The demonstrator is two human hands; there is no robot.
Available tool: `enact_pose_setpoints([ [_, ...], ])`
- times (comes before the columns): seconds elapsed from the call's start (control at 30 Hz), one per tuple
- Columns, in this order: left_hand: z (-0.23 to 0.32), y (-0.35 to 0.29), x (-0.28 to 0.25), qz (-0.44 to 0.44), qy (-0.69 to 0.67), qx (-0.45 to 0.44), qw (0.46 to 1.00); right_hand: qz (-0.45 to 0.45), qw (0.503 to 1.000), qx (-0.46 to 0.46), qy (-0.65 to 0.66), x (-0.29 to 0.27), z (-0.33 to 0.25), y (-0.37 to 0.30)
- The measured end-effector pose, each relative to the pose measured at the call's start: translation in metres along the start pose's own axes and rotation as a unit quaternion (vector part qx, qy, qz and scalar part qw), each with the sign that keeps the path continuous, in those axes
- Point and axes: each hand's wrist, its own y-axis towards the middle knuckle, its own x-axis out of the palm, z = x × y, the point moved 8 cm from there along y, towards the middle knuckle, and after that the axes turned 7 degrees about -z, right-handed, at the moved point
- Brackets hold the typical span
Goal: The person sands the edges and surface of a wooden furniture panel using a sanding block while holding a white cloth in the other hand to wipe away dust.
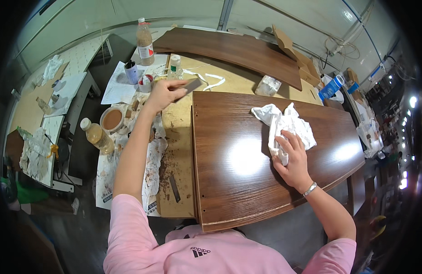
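The outstretched left hand (167,95) grips a flat grey block (192,85). The right hand (291,160) spreads over white cloth (291,123) on a brown wooden panel (229,196). Lettering (200,250) marks the pink shirt (174,262)

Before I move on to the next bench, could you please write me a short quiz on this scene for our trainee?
1. What does the right hand touch?
2. True or false: the left hand is empty.
3. Which stands next to the round tub of brown matter?
A) a hand saw
B) a white-capped bottle
C) a cardboard box

Key:
1. A white cloth, lying on the dark brown wooden panel.
2. False; it holds a flat greyish piece.
3. B, the white-capped bottle.
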Motion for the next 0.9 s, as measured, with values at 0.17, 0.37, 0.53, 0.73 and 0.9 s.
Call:
enact_pose_setpoints([
  [0.17, 0.013, -0.002, 0.010, -0.016, -0.114, 0.000, 0.993, 0.017, 1.000, 0.022, 0.005, -0.006, 0.005, -0.007],
  [0.37, 0.024, -0.024, -0.005, 0.086, 0.052, 0.041, 0.994, 0.042, 0.999, -0.009, 0.017, 0.000, 0.000, -0.006],
  [0.53, 0.183, -0.066, 0.064, -0.021, 0.183, 0.221, 0.958, 0.020, 0.948, 0.019, 0.318, -0.031, -0.045, 0.018],
  [0.73, 0.258, -0.097, 0.149, -0.195, 0.219, 0.317, 0.902, -0.025, 0.981, -0.107, 0.160, -0.081, -0.072, 0.024],
  [0.9, 0.208, -0.104, 0.140, -0.184, 0.311, 0.262, 0.895, 0.018, 0.997, -0.047, -0.058, -0.095, -0.028, 0.041],
])
